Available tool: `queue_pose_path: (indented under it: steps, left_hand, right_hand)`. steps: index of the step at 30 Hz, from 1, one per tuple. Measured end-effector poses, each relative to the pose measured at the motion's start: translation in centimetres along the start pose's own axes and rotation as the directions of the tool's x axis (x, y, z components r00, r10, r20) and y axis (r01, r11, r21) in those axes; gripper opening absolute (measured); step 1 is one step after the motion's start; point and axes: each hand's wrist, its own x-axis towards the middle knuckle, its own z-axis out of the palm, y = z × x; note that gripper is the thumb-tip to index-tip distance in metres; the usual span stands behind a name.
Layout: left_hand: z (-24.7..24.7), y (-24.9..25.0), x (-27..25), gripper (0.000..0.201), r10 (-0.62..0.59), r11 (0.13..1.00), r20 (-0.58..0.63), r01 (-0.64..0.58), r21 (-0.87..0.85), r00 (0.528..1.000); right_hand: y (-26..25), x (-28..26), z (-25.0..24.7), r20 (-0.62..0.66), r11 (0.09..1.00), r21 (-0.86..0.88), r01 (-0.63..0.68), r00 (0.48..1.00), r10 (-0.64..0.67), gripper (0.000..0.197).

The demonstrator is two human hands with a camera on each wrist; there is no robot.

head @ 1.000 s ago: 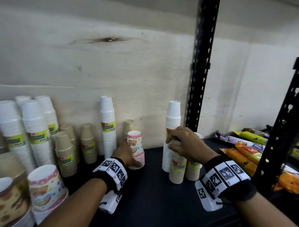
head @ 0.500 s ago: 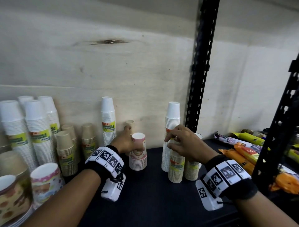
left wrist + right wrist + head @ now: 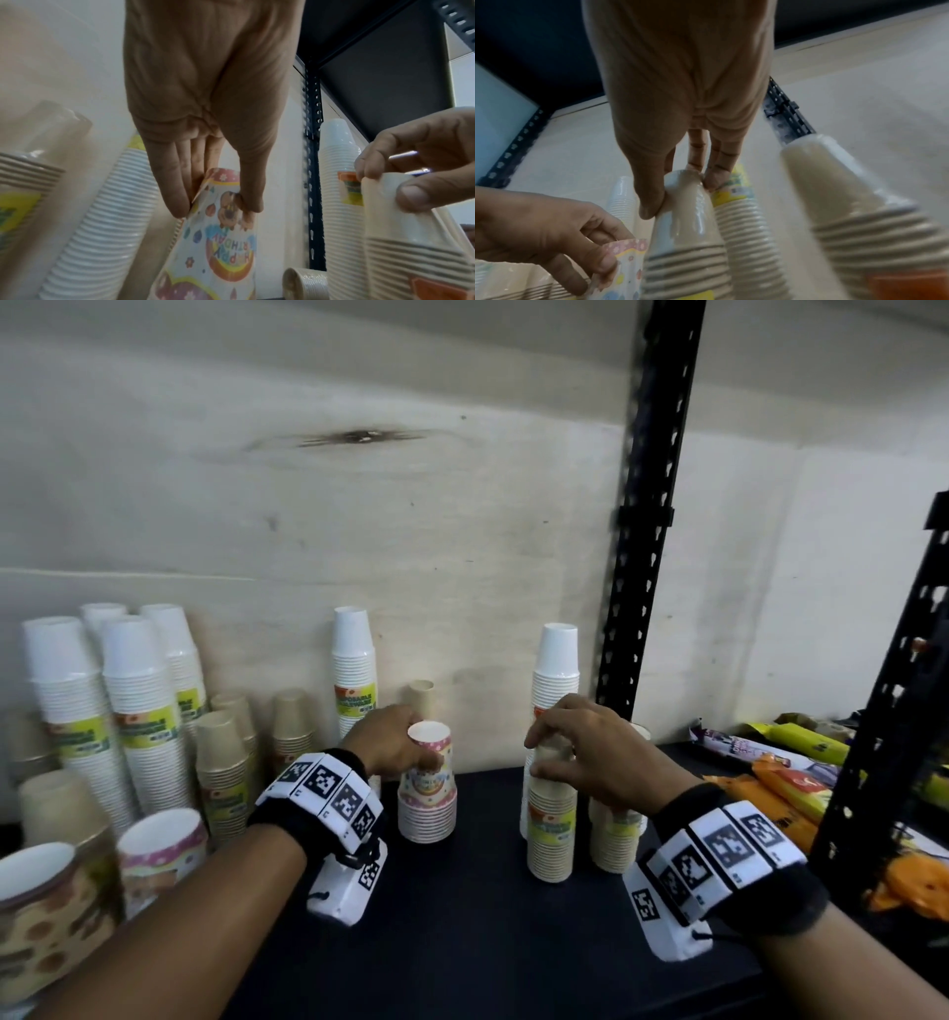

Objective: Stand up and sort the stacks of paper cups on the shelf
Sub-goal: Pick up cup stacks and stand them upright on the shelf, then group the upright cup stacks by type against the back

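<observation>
Meanwhile left hand (image 3: 382, 742) grips printed cup stack (image 3: 427, 793); right hand (image 3: 590, 752) pinches beige stack (image 3: 552, 824).

1. I see snack packets (image 3: 785, 783) (orange and yellow wrappers) lying at the far right.
2. I see a black perforated upright (image 3: 649, 505) against the pale plywood back panel (image 3: 308, 516), which bears a dark knot (image 3: 354, 437).

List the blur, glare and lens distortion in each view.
Head view: sharp centre, the shelf upright bows from the wide lens. Left wrist view: the birthday cup stack is sharp, the left edge smeared. Right wrist view: glare streaks on the wrapped beige stack, the near stack blurred.
</observation>
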Motion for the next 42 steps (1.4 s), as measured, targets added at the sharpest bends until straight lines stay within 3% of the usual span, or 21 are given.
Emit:
queue_pose_path:
  steps: [9, 20, 23, 27, 34, 42]
  left_hand:
    - [-3.3, -3.6, -2.6, 0.039, -0.054, 0.998, -0.011, 0.053, -0.012, 0.999]
    - [-3.8, -4.6, -3.4, 0.041, -0.098, 0.995, -0.022, 0.097, -0.025, 0.995]
    - [-4.2, -4.3, -3.6, 0.051, -0.108, 0.993, -0.024, 0.107, -0.04, 0.994]
    - [-6.1, -3.1, -4.5, 0.074, -0.083, 0.996, -0.123, 0.084, 0.0, 0.989]
    - [-8.2, 1.7, -5.0, 0.063, 0.029, 0.997, -0.23, -0.044, -0.059, 0.973]
    - [-4.5, 9.6, -3.8, 0.065, 0.133, 0.983, -0.146, -0.149, -0.106, 0.98]
  right_hand:
    - [-4.6, 4.5, 4.1, -0.02, 0.986, 0.069, 0.153, 0.988, -0.152, 0.027]
    - [-6.7, 6.4, 5.9, -0.012, 0.978, 0.108, 0.179, 0.984, -0.178, 0.03]
    - [-6.6, 6.5, 6.0, -0.016, 0.979, 0.102, 0.178, 0.984, -0.178, 0.036]
    - [-6.4, 6.0, 5.8, -0.022, 0.978, 0.095, 0.188, 0.982, -0.186, 0.04]
    - [-2.6, 2.5, 2.0, -0.141, 0.998, 0.004, 0.058, 0.988, -0.057, 0.028]
    - [2.6, -1.7, -1.5, -0.157, 0.96, -0.182, -0.212, 0.97, 0.185, 0.032]
